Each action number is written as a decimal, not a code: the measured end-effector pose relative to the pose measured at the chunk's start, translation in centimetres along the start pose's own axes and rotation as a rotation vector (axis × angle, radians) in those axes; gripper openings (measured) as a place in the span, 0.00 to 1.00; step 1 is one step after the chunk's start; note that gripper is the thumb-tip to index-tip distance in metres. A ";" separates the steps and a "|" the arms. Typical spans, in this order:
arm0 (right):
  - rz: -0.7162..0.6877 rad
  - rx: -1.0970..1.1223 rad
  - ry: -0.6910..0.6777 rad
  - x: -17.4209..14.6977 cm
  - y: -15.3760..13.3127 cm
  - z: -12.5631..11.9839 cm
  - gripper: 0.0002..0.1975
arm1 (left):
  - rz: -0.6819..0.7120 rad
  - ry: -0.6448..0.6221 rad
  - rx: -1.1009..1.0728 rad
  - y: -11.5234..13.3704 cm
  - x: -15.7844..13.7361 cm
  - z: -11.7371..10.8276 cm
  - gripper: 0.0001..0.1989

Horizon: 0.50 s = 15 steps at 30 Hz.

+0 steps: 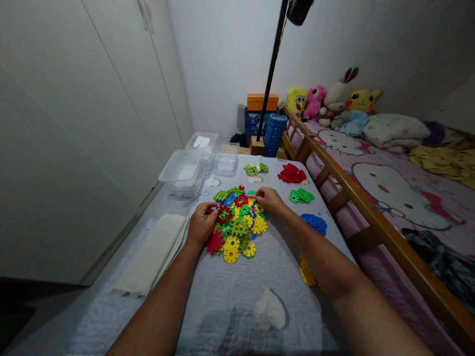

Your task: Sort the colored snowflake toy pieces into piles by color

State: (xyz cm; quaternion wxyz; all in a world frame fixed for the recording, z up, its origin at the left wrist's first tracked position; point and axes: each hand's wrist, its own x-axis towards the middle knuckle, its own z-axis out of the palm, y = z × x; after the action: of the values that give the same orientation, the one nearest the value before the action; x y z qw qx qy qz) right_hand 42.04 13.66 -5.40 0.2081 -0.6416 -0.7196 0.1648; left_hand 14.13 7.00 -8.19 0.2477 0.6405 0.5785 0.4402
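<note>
Single view, worn on the head. Looking forward and down from above the near end of the surface (pixel 222 309). Near enough to take in left forearm (pixel 166 291) and right forearm (pixel 322 252), wide enough to include cabinet (pixel 92 123) at left, bed (pixel 401 193) at right, wall (pixel 215 64) at far side. Centred close to heap of plastic pieces (pixel 239 227).

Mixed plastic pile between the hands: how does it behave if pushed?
The mixed pile will probably spread, since its pieces overlap untidily. Notched edges may snag neighbours. The yellow discs at its near edge lie flat, so likely slide, not roll.
</note>
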 end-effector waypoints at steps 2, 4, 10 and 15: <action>0.005 0.034 0.041 0.1 1.4 -1.0 0.07 | -0.008 -0.003 -0.007 -0.2 0.0 0.0 0.14; 0.035 0.088 0.098 0.3 3.3 -2.2 0.09 | -0.009 -0.005 -0.008 -0.3 0.0 0.1 0.14; 0.294 0.047 0.348 1.9 10.4 -6.7 0.13 | -0.012 -0.010 -0.003 -0.2 0.0 0.0 0.14; 0.525 -0.018 0.474 3.5 14.9 -9.0 0.12 | -0.022 -0.012 0.003 0.2 -0.1 -0.1 0.14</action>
State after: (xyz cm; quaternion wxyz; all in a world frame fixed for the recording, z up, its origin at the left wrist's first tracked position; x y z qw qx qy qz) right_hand 59.04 18.66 -4.86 0.3141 -0.8270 -0.4632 0.0531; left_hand 14.13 6.88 -8.01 0.2550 0.6370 0.5846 0.4330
